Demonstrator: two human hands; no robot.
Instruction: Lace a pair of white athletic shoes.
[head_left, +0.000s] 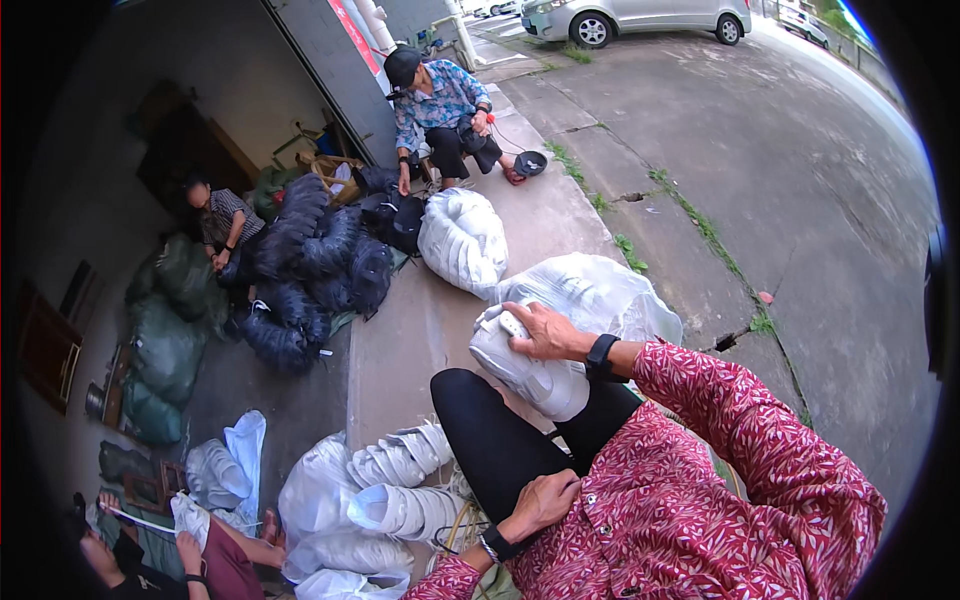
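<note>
In my right hand is a small white block-like piece, pinched between thumb and fingers. The hand rests over the upper end of a stack of nested white caps, which leans on my lap. My left hand lies low against my black-trousered thigh, beside the hem of my red patterned shirt. Its fingers are curled together, and whatever may be between them is hidden. Just beyond the stack, a clear plastic bag spreads over the pavement.
Wrapped white cap stacks stand at my lower left; another white bundle lies ahead. Dark cap stacks pile up near two seated people. Another person's hand shows at lower left. A silver van is parked far off.
</note>
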